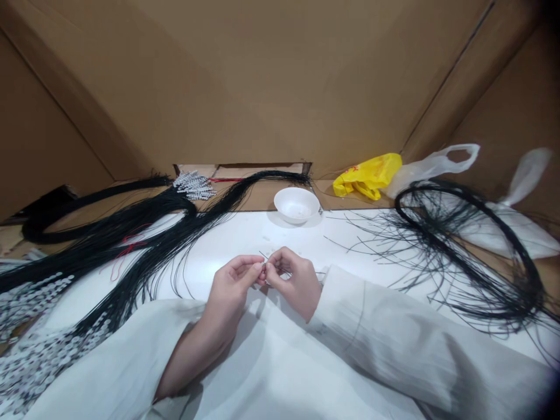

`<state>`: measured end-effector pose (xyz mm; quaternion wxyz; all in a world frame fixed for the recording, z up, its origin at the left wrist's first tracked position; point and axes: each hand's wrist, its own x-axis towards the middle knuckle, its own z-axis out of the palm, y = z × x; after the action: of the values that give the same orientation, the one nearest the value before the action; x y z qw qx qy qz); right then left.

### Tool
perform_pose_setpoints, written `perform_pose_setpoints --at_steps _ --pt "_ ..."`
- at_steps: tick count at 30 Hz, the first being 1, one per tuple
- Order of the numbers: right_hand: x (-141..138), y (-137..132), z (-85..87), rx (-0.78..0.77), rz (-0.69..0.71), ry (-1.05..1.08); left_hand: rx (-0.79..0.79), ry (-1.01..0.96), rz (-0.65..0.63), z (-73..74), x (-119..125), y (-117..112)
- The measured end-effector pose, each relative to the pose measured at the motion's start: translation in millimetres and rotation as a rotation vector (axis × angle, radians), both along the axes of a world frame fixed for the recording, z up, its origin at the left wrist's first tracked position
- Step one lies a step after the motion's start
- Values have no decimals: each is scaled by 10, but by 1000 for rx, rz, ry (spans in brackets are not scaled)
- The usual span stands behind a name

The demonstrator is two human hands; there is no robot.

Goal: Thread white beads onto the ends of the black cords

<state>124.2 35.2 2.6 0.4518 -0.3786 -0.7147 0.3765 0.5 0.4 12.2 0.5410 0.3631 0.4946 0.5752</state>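
My left hand (231, 286) and my right hand (294, 279) meet fingertip to fingertip over the white table surface (245, 239), both closed in a pinch. Between them they hold a thin black cord (264, 258) and a tiny pale piece too small to name. Both arms wear white sleeves. A small white bowl (296, 204) stands just beyond the hands.
A thick bundle of black cords (131, 233) with a red thread sweeps across the left. A loose coil of black cords (472, 251) lies right, over a white plastic bag (437, 166). A yellow bag (367, 175) sits behind. Silvery-tagged finished pieces (30, 350) pile at the left. Cardboard walls surround.
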Motion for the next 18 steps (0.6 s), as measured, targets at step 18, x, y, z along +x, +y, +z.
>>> perform_pose_setpoints --at_steps 18 --pt "12 -6 25 -45 53 11 67 161 21 -40 -17 -12"
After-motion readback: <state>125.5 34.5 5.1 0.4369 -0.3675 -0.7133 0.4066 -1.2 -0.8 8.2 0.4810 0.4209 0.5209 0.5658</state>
